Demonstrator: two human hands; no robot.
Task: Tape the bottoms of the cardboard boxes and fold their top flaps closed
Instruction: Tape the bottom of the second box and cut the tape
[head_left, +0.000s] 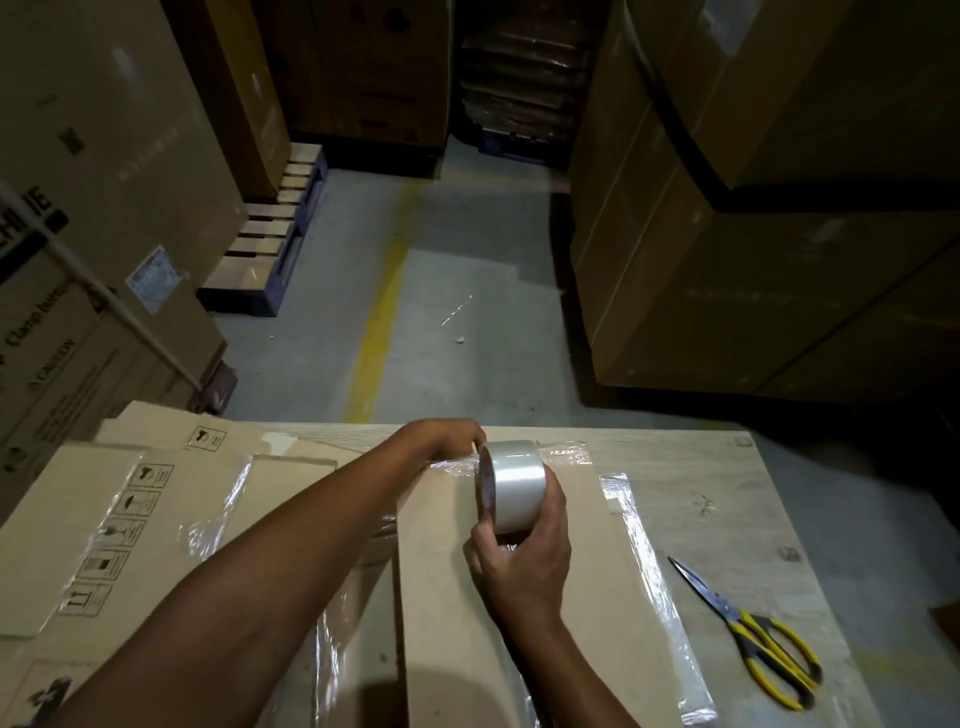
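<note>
Fingers (555, 501): right hand (524, 564) is gripping the tape roll (519, 486); left hand (448, 440) is holding the tape end down, pinch or press I cannot tell.
Box: cardboard box (457, 634) is lying flat, lower centre.
Technique: judging that keeping the strip taut and straight is avoiding wrinkles.
Surface: counter (727, 493) is carrying scissors (753, 634), lower right.
Room: cartons (753, 291) are flanking the floor (467, 249).

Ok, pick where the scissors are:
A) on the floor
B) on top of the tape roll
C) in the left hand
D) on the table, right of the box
D: the scissors lie flat on the table, to the right of the box being taped.
</note>
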